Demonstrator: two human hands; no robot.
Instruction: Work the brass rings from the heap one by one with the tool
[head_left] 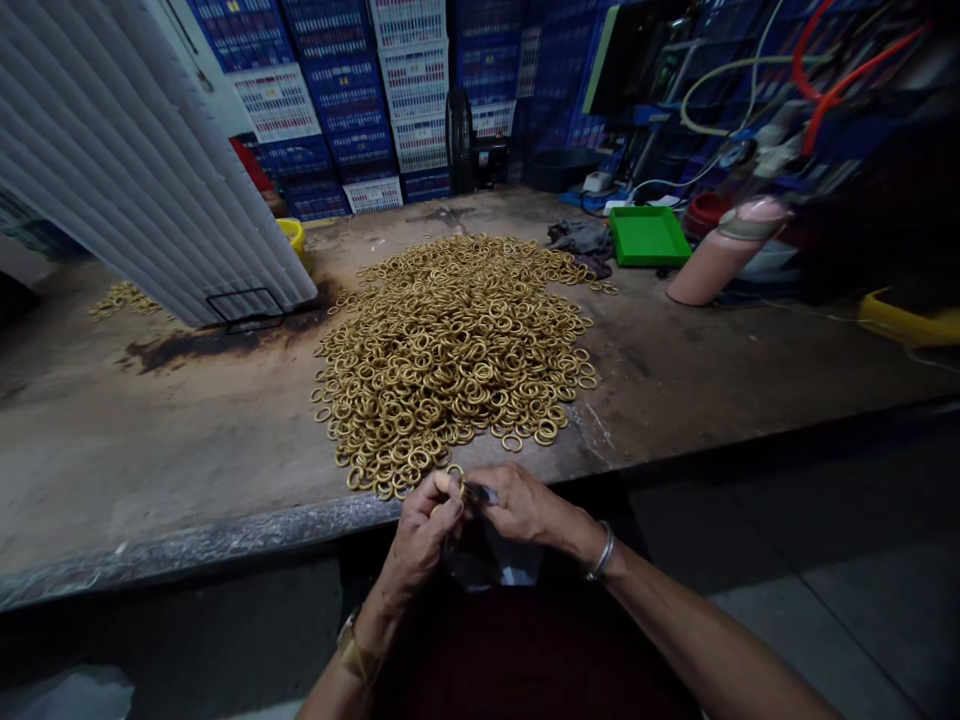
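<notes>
A large heap of brass-coloured rings (457,340) lies on the worktable (660,380). At the table's front edge, just below the heap, my left hand (427,520) pinches a brass ring (461,484) between thumb and fingers. My right hand (521,505) is closed on a small dark metal tool (482,494), whose end meets the ring. The tool's exact shape is hidden by the fingers. Both hands are close together.
A ribbed pale panel (150,150) leans over the table at left, with a yellow container (292,235) behind it. A green tray (649,237) and a pink cylinder (724,255) stand at right. Stacked crates (341,100) line the back.
</notes>
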